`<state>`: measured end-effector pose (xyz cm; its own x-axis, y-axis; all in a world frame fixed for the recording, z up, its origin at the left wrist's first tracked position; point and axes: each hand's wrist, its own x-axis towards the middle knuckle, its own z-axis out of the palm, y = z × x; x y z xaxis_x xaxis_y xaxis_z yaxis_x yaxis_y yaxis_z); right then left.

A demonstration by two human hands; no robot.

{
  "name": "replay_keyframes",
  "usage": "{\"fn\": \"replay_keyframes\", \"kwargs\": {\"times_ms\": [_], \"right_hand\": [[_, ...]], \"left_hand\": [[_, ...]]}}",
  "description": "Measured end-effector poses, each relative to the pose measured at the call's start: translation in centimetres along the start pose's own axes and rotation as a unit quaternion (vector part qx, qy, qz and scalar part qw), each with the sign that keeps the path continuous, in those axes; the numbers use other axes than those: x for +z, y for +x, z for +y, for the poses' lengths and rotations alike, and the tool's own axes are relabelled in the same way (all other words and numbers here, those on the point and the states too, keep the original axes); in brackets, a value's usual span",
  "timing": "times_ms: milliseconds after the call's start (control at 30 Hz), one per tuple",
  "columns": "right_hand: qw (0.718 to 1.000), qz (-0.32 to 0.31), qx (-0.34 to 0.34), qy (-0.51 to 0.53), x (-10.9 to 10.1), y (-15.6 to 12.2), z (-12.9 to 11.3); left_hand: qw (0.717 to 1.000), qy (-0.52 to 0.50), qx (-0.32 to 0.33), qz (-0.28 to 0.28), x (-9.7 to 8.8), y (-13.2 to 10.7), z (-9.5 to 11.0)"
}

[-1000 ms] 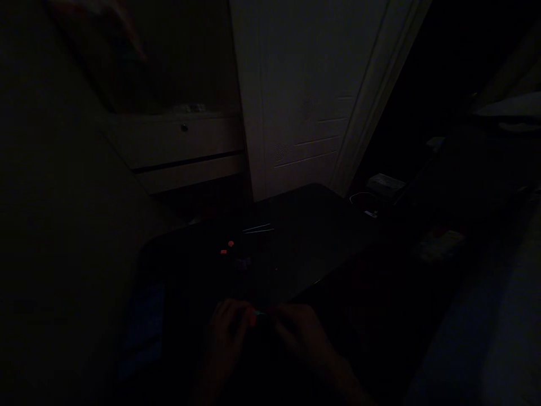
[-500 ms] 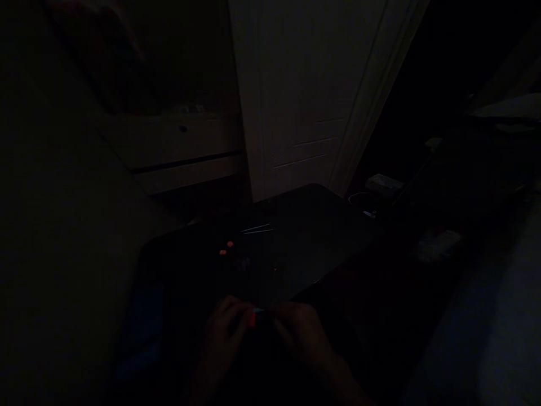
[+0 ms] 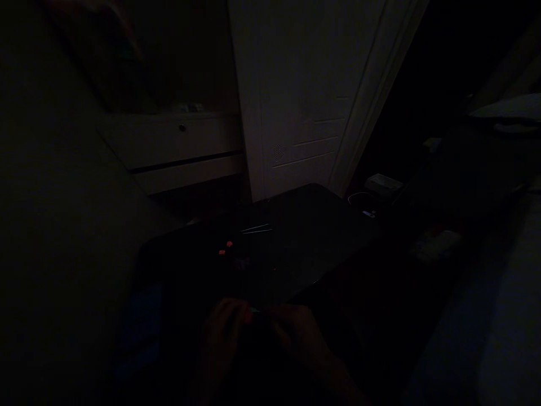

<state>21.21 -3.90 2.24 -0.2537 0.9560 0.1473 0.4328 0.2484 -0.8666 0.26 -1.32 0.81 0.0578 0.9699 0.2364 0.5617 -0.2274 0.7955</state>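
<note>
The picture is very dark. My left hand (image 3: 226, 318) pinches a small red piece (image 3: 248, 316) between thumb and fingers at the near side of the table. A thin teal-green sliver (image 3: 254, 309) shows beside that piece, between the two hands. My right hand (image 3: 298, 324) is closed at the fingertips, close to the sliver's right end; what it grips is too dark to make out. Beyond the hands lie two small orange-red pieces (image 3: 225, 248), a dim clump of small things (image 3: 242, 263) and a tiny orange bit (image 3: 274, 269).
Thin metal tweezers (image 3: 256, 229) lie on the dark table (image 3: 313, 225). A dim blue flat thing (image 3: 141, 321) is at the left. Behind the table stand a pale door (image 3: 304, 101) and a drawer unit (image 3: 186, 141). A pale box (image 3: 384, 184) and a white cable are at the right.
My left hand has tilted slightly, and the red piece sits a little further left and higher. Less of the teal sliver shows. The things on the table have not moved.
</note>
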Motion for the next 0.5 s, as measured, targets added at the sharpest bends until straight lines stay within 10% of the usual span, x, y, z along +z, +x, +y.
{"fn": "replay_keyframes", "kwargs": {"times_ms": [500], "right_hand": [[0.997,0.038,0.009,0.061,1.0,-0.06,-0.69]], "left_hand": [[0.998,0.007,0.053,0.031,0.09,-0.56,0.25]]}}
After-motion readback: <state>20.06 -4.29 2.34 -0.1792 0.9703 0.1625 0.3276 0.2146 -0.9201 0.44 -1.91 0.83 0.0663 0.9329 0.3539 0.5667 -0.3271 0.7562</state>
